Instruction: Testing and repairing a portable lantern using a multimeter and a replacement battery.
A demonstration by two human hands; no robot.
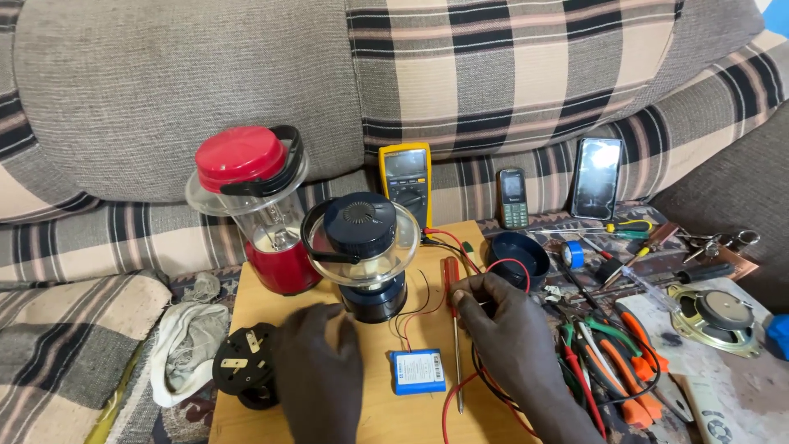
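Observation:
My left hand (319, 374) rests palm down on the wooden board (255, 300), just in front of the dark blue lantern (366, 251), holding nothing that I can see. My right hand (505, 329) lies beside a red-handled screwdriver (453, 308), fingers curled around thin red and black wires (460, 247). A small blue battery pack (417, 372) sits on the board between my hands. A red lantern (261, 205) stands behind and to the left.
A yellow multimeter (407, 174) leans on the couch, with two phones (597, 177) to its right. Pliers with orange handles (637, 362), blue tape (573, 254), a loose speaker (717, 316), a dark blue lantern base (516, 255), a black round part (245, 363) and a rag (187, 345) lie around.

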